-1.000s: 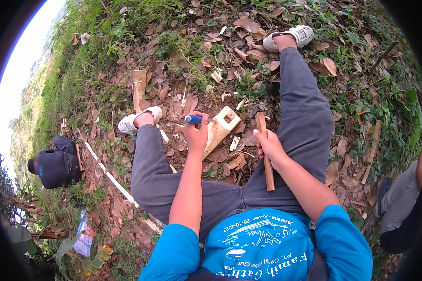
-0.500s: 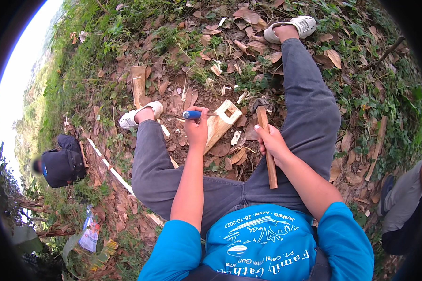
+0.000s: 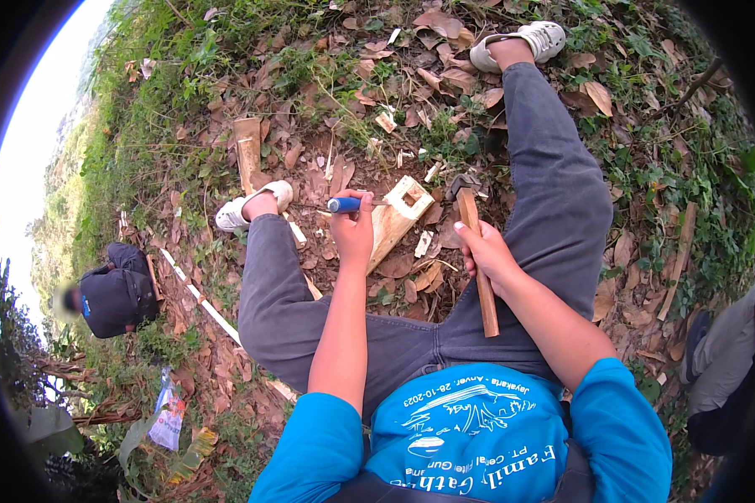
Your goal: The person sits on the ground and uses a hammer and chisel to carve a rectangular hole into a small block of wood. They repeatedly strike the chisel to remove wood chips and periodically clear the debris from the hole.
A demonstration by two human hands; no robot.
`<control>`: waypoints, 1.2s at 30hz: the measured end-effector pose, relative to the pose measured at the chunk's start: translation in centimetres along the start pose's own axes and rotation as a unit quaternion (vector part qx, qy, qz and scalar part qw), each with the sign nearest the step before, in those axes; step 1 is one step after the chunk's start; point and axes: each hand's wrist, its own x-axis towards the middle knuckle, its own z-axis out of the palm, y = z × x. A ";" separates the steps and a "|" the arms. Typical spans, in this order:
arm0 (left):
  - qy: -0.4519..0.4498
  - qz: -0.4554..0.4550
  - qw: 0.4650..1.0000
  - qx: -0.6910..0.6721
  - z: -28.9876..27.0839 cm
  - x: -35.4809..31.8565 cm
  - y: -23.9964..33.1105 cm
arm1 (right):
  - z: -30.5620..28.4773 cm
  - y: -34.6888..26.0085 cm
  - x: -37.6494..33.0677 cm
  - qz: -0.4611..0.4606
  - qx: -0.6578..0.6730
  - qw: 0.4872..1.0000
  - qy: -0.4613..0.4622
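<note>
A blue-handled chisel is gripped in my closed left hand. Its thin blade points right, up to the side of a pale wooden post; I cannot tell whether the tip touches. The post lies slanted on the ground between my legs, with a squarish hole cut near its far end. My right hand is wrapped round the wooden handle of a hammer, whose dark metal head points away from me, right of the post and apart from it.
Wood chips and dry leaves litter the soil around the post. Another piece of wood lies beyond my left shoe. A long pale strip and a crouching person are at left; another person's leg shows at right.
</note>
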 end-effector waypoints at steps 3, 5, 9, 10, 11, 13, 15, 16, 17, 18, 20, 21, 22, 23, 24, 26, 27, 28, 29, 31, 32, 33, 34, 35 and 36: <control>0.018 -0.008 0.999 -0.030 0.4 -0.1 0.3 | 0.0 0.1 0.2 0.009 -0.007 1.000 0.000; 0.028 -0.012 0.998 -0.048 0.6 -0.1 0.5 | 0.0 0.0 0.2 0.012 -0.003 1.000 0.000; 0.026 -0.005 0.998 -0.055 0.6 -0.2 0.9 | 0.1 0.0 0.1 0.012 0.000 1.000 0.000; 0.026 0.001 0.998 -0.054 0.7 -0.1 1.0 | 0.0 0.0 0.2 0.009 -0.001 1.000 0.000; 0.023 0.009 1.000 -0.011 0.4 -0.1 0.7 | 0.1 0.1 0.2 0.008 -0.003 1.000 -0.001; 0.035 0.006 0.999 -0.024 0.4 -0.3 0.2 | 0.1 0.3 0.2 0.006 -0.002 1.000 -0.005; 0.042 0.007 0.999 -0.014 0.5 -0.5 -0.2 | 0.1 0.4 0.2 0.004 0.001 1.000 -0.010; 0.043 0.009 0.999 0.003 0.4 -0.5 -0.4 | 0.1 0.5 0.2 0.004 -0.002 1.000 -0.009; 0.044 0.014 0.999 0.020 0.4 -0.3 -0.3 | 0.1 0.4 0.3 0.001 -0.003 1.000 -0.009; 0.037 0.007 0.999 0.019 0.4 -0.3 -0.2 | 0.0 0.4 0.4 -0.002 -0.005 1.000 -0.008; 0.024 -0.003 1.000 0.019 0.6 -0.5 0.2 | -0.3 0.6 0.5 -0.001 -0.005 1.000 -0.008; 0.027 0.004 0.999 0.029 0.6 -0.7 0.5 | -0.4 0.6 0.5 -0.002 -0.005 1.000 -0.008; 0.030 0.011 0.999 0.039 0.6 -0.9 0.7 | -0.4 0.7 0.5 -0.003 -0.004 1.000 -0.012; 0.032 0.019 0.998 0.048 0.6 -1.1 1.0 | -0.4 0.8 0.4 -0.005 -0.002 1.000 -0.014; 0.040 0.027 0.997 0.058 0.7 -1.2 1.3 | -0.5 0.8 0.3 -0.007 -0.001 1.000 -0.017; 0.059 0.043 0.994 0.076 0.8 -1.3 2.0 | -0.5 1.1 0.5 -0.009 0.014 0.999 -0.027; 0.057 0.011 0.993 0.100 0.8 -1.5 2.4 | -0.4 1.1 0.4 -0.010 0.023 0.999 -0.033; 0.062 0.003 0.992 0.112 1.0 -1.4 2.7 | -0.3 1.1 0.4 -0.010 0.031 0.999 -0.039; 0.072 -0.010 0.989 0.126 1.1 -1.7 2.8 | -0.3 1.1 0.2 -0.010 0.033 0.998 -0.047; 0.104 -0.015 0.985 0.137 1.1 -1.8 2.8 | 0.0 1.0 0.3 -0.030 0.029 0.997 -0.063; 0.103 -0.013 0.986 0.128 1.3 -1.4 2.3 | -0.2 1.0 0.3 -0.039 0.028 0.997 -0.067; 0.105 -0.013 0.987 0.119 1.0 -1.3 1.9 | -0.1 1.0 0.1 -0.047 0.016 0.996 -0.072; 0.107 -0.012 0.988 0.111 0.7 -1.2 1.6 | -0.3 0.9 0.1 -0.054 -0.009 0.995 -0.079; 0.094 -0.039 0.989 0.110 0.4 -1.1 1.4 | -0.3 0.8 0.1 -0.061 -0.031 0.994 -0.085; 0.096 -0.032 0.988 0.118 -0.1 -1.3 1.1 | -0.1 0.8 -0.1 -0.068 -0.052 0.992 -0.091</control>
